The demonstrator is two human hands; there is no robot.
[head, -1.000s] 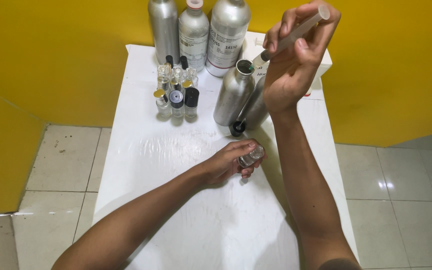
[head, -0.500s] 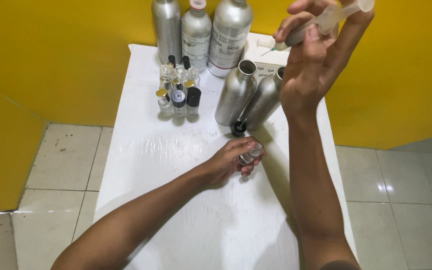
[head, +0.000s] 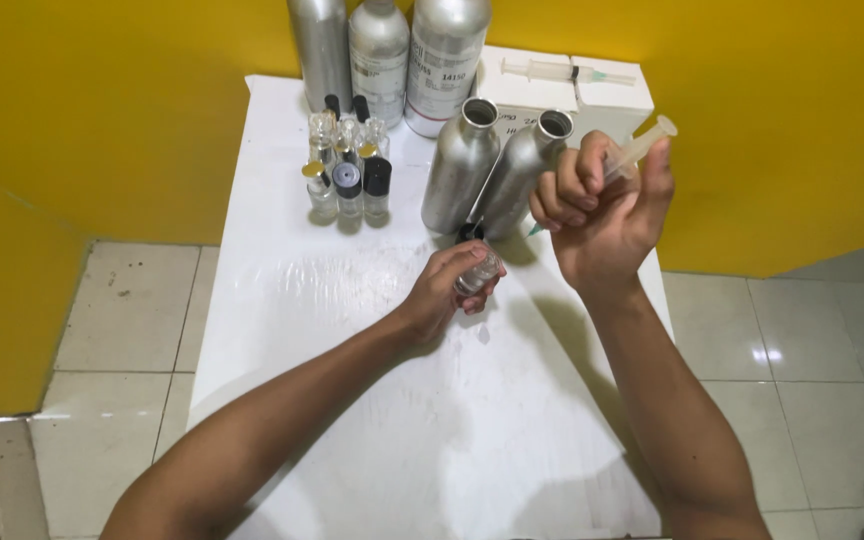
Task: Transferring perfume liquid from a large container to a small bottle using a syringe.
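Your left hand grips a small glass vial on the white table, near its middle. Your right hand is raised just beside it, fingers closed around a syringe tilted with its tip down toward the vial. Right behind the vial stand two open metal bottles, close to your right knuckles. A cluster of small bottles sits further left, three tall metal cans line the yellow wall, and a spare syringe lies on a white box.
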